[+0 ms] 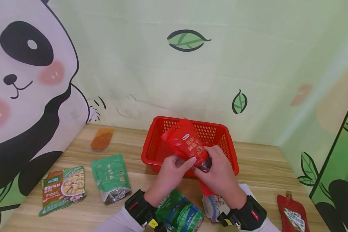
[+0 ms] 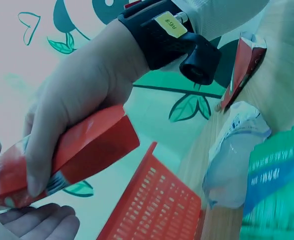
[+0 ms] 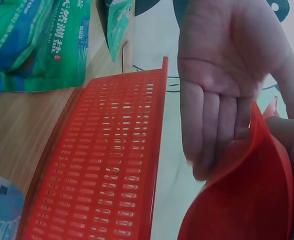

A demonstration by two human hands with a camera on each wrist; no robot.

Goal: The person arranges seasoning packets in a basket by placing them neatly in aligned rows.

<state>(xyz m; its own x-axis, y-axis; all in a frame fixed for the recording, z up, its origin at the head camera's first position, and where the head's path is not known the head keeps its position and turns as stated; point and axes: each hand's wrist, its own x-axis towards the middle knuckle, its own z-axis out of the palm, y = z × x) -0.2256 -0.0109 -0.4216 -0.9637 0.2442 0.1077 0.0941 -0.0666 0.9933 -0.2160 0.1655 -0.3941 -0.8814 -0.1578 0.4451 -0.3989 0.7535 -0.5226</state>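
A brown-and-green food packet [image 1: 64,190], a flat, clear sachet of orange-red contents [image 1: 102,140] and a green pouch [image 1: 110,175] lie left of frame before you. At centre, your left hand [image 1: 172,168], fingers straight, supports a glossy red pouch [image 1: 185,140] that your right hand [image 1: 221,172] grips over a red plastic basket [image 1: 148,159]. Bottom centre, your wrists partly cover a green-and-blue pouch [image 1: 181,212] and a white bag [image 1: 212,207]; a red spouted pouch [image 1: 291,209] lies lower right. Behind the wood-grain table [image 1: 261,158] hangs a pale-green panda backdrop [image 1: 133,64].
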